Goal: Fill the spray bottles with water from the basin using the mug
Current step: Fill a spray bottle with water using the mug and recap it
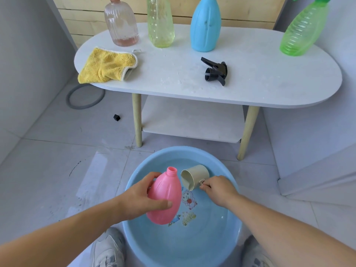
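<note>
The left hand (pixel 142 197) grips the pink bottle (pixel 166 199) around its body, thumb across the front, holding it tilted over the basin (pixel 183 251) with its open neck pointing up and away. The right hand (pixel 217 189) pinches the handle of the mug (pixel 194 177), which lies tipped on its side just beside the bottle's neck, mouth facing left, above the water. The basin sits on the floor between the person's shoes (pixel 107 247), in front of the table (pixel 260 83). On the table stand a clear bottle (pixel 121 24), a yellow bottle (pixel 160 26), a blue bottle (pixel 206 27) and a green bottle (pixel 304 29), with a cloth (pixel 106 65) and a black spray head (pixel 215 71) lying nearer the front edge.
</note>
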A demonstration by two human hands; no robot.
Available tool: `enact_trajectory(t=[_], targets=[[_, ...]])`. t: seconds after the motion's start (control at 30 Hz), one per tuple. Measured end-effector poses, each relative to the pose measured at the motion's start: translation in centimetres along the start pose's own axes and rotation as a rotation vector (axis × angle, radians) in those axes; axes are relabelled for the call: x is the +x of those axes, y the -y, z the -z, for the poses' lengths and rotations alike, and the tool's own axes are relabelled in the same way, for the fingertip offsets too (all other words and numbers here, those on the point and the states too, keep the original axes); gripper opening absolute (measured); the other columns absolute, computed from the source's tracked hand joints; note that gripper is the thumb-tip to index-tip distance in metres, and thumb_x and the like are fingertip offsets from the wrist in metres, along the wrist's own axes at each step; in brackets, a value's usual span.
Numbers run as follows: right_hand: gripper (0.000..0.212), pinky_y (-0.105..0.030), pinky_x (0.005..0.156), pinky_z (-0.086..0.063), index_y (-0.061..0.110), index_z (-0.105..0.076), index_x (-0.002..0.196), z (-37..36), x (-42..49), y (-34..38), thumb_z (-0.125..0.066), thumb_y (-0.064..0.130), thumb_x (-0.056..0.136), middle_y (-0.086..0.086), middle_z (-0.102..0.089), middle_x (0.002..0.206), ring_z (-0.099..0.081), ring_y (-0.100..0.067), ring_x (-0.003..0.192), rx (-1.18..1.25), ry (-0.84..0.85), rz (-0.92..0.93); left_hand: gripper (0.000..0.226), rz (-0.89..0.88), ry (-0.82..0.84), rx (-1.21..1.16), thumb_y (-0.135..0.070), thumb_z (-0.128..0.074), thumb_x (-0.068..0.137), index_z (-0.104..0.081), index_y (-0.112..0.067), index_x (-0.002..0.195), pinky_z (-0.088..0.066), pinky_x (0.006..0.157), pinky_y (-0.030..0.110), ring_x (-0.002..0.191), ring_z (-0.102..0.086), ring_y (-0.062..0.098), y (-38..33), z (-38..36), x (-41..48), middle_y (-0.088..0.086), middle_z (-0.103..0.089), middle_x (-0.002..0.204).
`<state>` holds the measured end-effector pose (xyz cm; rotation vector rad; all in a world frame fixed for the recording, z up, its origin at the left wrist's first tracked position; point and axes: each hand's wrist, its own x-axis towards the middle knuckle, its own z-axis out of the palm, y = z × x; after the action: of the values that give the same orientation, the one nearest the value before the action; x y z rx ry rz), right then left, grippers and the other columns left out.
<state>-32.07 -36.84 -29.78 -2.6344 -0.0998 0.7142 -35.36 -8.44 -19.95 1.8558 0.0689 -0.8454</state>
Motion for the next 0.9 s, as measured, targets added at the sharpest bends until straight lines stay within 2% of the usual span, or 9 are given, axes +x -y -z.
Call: enact_trajectory(t=[0.23,0.4,0.47,0.53,0.63,0.73,0.83,0.9], targets=[[0.044,-0.03,0.051,-0.032,0.018,-0.053,0.061,-0.1,-0.1,0.3,-0.052,0.038,0.1,0.003,-0.052,0.06,-0.049,-0.02,0.061,-0.003,0.043,-0.034,0.088,-0.01,-0.012,-0.002,-0.049,-0.092,0.055,-0.049,-0.043,0.133,-0.063,0.09,0.036,0.111,-0.069,0.011,0.1,0.3,0.3,-0.007,-0.067,0.125],[0.049,-0.029,0.048,-0.025,0.017,-0.04,0.057,0.2,-0.3,1.1,-0.053,0.035,0.1,0.003,-0.041,0.055,-0.036,-0.016,0.052,0.077,0.043,-0.104,0.084,-0.014,-0.021,0.009,-0.045,-0.092,0.059,-0.05,-0.043,0.132,-0.063,0.091,0.037,0.111,-0.069,0.011,-0.2,0.4,0.1,-0.007,-0.067,0.124],[0.047,-0.03,0.052,-0.029,0.014,-0.044,0.058,0.6,-0.2,1.3,-0.054,0.035,0.099,0.001,-0.043,0.057,-0.036,-0.017,0.052,0.162,0.043,-0.152,0.082,-0.028,-0.024,0.017,-0.042,-0.093,0.063,-0.049,-0.042,0.132,-0.063,0.089,0.034,0.112,-0.068,0.012,-0.6,0.4,0.0,-0.007,-0.066,0.125],[0.046,-0.03,0.057,-0.037,0.004,-0.06,0.067,1.2,-0.3,1.6,-0.055,0.037,0.098,-0.004,-0.057,0.064,-0.045,-0.019,0.056,0.246,0.029,-0.183,0.078,-0.047,-0.036,0.016,-0.037,-0.094,0.068,-0.049,-0.041,0.132,-0.063,0.086,0.031,0.111,-0.067,0.011,-1.1,0.4,-0.1,-0.006,-0.066,0.125],[0.04,-0.029,0.063,-0.048,0.003,-0.073,0.079,2.7,-0.7,2.3,-0.058,0.035,0.098,-0.001,-0.075,0.079,-0.057,-0.016,0.063,0.378,0.009,-0.177,0.086,-0.087,-0.061,0.026,-0.047,-0.093,0.056,-0.051,-0.041,0.131,-0.063,0.089,0.034,0.109,-0.069,0.008,-1.8,0.7,-0.3,-0.009,-0.068,0.122],[0.035,-0.038,0.081,-0.057,0.004,-0.075,0.085,4.5,-1.5,3.1,-0.062,0.034,0.096,0.003,-0.074,0.073,-0.067,-0.02,0.077,0.526,-0.006,-0.167,0.079,-0.11,-0.06,0.066,-0.043,-0.096,0.058,-0.055,-0.042,0.126,-0.063,0.088,0.032,0.103,-0.07,0.003,-2.8,1.0,-0.7,-0.012,-0.07,0.118],[0.031,-0.033,0.087,-0.058,0.0,-0.074,0.089,6.9,-2.5,4.4,-0.065,0.029,0.096,-0.001,-0.072,0.072,-0.072,-0.021,0.084,0.673,-0.045,-0.133,0.064,-0.132,-0.082,0.095,-0.023,-0.095,0.074,-0.055,-0.042,0.12,-0.06,0.079,0.021,0.1,-0.07,0.001,-4.2,1.3,-1.4,-0.013,-0.068,0.116],[0.026,-0.031,0.089,-0.059,0.003,-0.075,0.086,8.8,-3.4,5.2,-0.066,0.025,0.095,-0.003,-0.072,0.07,-0.072,-0.018,0.08,0.744,-0.077,-0.101,0.067,-0.145,-0.09,0.112,-0.021,-0.094,0.076,-0.053,-0.04,0.126,-0.059,0.077,0.02,0.101,-0.069,0.003,-4.8,1.8,-1.8,-0.012,-0.067,0.117]])
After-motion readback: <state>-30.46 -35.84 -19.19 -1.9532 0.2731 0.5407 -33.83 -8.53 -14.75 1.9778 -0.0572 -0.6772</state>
